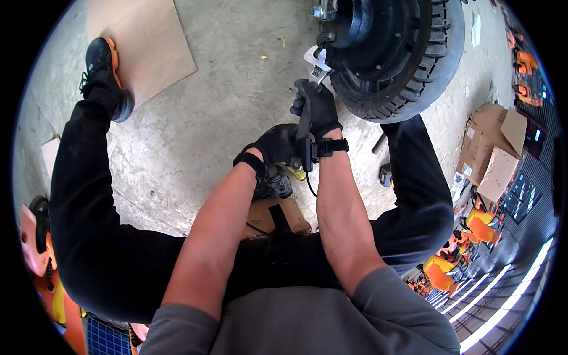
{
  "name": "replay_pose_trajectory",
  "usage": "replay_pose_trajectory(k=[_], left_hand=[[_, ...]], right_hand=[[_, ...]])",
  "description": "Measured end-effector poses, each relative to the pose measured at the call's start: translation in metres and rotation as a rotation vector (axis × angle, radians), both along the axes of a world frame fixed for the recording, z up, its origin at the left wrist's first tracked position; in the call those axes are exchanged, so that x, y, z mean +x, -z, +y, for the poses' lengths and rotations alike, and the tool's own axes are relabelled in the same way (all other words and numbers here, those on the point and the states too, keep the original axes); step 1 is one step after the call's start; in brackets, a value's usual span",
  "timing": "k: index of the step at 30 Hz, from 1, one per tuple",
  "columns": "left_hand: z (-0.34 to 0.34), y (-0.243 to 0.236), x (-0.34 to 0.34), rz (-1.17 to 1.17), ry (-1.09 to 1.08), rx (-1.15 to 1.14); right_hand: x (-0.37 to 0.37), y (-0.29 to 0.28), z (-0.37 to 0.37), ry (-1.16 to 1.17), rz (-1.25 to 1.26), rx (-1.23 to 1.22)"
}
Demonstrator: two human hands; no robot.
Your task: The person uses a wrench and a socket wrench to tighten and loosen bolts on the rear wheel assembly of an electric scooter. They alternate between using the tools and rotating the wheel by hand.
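Observation:
My right hand [318,106], in a black glove, is closed around an adjustable wrench [318,70]. The silver jaw of the wrench is up at the axle side of a black wheel with a chunky tyre [435,65]; the exact contact of jaw and nut is too small to tell. My left hand [276,144], also gloved in black, is curled at the lower end of the dark handle, close by my right wrist. Its fingertips are partly hidden. Beside the wheel hub, a bolt with a spring [321,18] stands out.
A flat brown board [145,47] lies on the concrete floor [231,77] beside my left shoe [106,74]. Between my legs are a dark power tool [275,183] and a cardboard piece [278,216]. An open cardboard box [488,148] stands at the right, near orange-and-yellow machines [479,228].

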State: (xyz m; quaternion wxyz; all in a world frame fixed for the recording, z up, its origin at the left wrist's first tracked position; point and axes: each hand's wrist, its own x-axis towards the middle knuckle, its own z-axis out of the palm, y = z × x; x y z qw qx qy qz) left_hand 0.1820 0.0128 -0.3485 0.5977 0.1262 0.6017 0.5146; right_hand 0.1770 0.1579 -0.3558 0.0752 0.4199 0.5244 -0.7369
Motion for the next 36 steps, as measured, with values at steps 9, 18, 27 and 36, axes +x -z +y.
replay_pose_trajectory(k=[9,18,27,36], left_hand=[[0.012,0.019,0.027,0.418,-0.092,-0.108],[0.004,0.028,0.042,0.451,0.039,-0.116],[-0.010,0.005,0.010,-0.064,0.019,0.040],[-0.014,0.035,0.016,0.131,0.062,-0.267]], right_hand=[[-0.001,0.001,-0.003,0.016,-0.044,0.216],[0.011,0.000,-0.022,-0.028,-0.079,0.208],[0.014,0.028,-0.001,-0.017,0.131,-0.385],[0.008,0.041,-0.004,-0.021,0.103,-0.423]])
